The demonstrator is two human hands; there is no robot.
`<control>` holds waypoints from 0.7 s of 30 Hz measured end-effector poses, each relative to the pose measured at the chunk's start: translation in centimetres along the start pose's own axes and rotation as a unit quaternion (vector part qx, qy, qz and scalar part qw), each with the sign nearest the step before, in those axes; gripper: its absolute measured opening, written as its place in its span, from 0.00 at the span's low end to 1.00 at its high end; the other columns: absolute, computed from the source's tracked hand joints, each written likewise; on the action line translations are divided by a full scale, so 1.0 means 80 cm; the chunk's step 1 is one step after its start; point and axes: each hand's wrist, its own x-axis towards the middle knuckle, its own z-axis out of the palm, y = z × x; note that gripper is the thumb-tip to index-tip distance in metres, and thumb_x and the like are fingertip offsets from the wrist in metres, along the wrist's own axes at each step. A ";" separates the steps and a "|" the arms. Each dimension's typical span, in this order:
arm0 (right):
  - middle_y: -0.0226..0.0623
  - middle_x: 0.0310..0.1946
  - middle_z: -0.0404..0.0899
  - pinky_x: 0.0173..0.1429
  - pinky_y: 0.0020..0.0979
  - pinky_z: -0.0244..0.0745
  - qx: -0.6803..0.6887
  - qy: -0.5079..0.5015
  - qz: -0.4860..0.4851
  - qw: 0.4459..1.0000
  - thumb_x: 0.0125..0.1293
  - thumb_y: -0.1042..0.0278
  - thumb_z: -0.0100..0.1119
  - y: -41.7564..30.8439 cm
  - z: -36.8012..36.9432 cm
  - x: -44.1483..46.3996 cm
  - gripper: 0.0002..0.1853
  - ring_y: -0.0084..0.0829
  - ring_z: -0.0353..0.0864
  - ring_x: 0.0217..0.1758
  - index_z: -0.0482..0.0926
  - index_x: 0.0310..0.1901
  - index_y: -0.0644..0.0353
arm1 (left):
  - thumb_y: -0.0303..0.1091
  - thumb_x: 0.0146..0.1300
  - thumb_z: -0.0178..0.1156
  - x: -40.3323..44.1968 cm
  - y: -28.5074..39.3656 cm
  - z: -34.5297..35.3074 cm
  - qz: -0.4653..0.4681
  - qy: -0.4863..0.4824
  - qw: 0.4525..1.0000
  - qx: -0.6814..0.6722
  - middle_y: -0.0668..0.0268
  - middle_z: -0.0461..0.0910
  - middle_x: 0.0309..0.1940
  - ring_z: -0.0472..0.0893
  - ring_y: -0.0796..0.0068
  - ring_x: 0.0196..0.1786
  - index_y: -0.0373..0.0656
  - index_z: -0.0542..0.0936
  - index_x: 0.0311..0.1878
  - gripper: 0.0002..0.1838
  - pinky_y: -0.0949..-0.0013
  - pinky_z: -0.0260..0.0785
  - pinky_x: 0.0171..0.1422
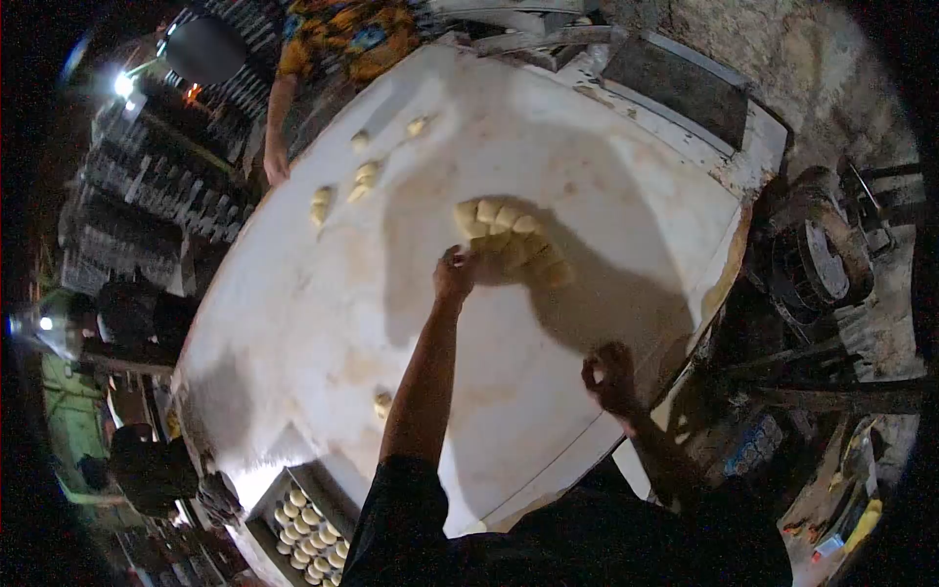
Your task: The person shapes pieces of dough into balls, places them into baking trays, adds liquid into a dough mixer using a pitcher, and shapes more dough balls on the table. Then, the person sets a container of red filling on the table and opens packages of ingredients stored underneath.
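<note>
The left hand reached across the pale tabletop, fingers bent at the near left side of a cluster of dough pieces; its grip looked narrow, though whether it pinched any dough could not be told. The cluster lay around the middle of the tabletop, its pieces packed side by side in a curved band, partly in shadow; the far pieces caught more light than the near ones.

The right hand was well apart from the dough, near the tabletop's right edge; its fingers and thumb were curled, but whether its grip was fully closed or held something could not be told.

Small dough lumps lay scattered beyond and to the left of the cluster; another lump sat beside the left forearm. At the lower left, a tray held rows of round dough balls; across the tabletop, a person in a patterned top had one hand at its edge; a dark rectangular panel lay at the far right corner.
</note>
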 end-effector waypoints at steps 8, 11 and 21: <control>0.36 0.26 0.70 0.41 0.40 0.63 0.058 -0.012 0.144 0.988 0.49 0.75 0.59 -0.001 -0.012 0.012 0.08 0.41 0.71 0.33 0.70 0.30 0.56 | 0.43 0.53 0.65 0.065 0.080 0.066 -0.177 0.202 0.959 -0.096 0.59 0.79 0.36 0.79 0.68 0.33 0.41 0.77 0.42 0.19 0.70 0.71 0.29; 0.37 0.24 0.70 0.40 0.41 0.63 0.064 -0.016 0.136 0.989 0.49 0.75 0.59 0.001 -0.011 0.019 0.07 0.41 0.71 0.31 0.70 0.28 0.56 | 0.39 0.53 0.66 0.070 0.076 0.017 -0.275 -0.168 0.887 -0.332 0.68 0.78 0.27 0.76 0.77 0.25 0.46 0.77 0.43 0.15 0.72 0.68 0.25; 0.38 0.28 0.71 0.45 0.44 0.64 0.038 -0.052 0.092 0.994 0.49 0.71 0.62 0.012 -0.003 -0.007 0.09 0.43 0.73 0.35 0.71 0.30 0.57 | 0.56 0.51 0.65 -0.072 -0.043 -0.048 -0.060 0.112 0.992 0.017 0.62 0.82 0.31 0.80 0.62 0.28 0.40 0.83 0.39 0.25 0.58 0.70 0.26</control>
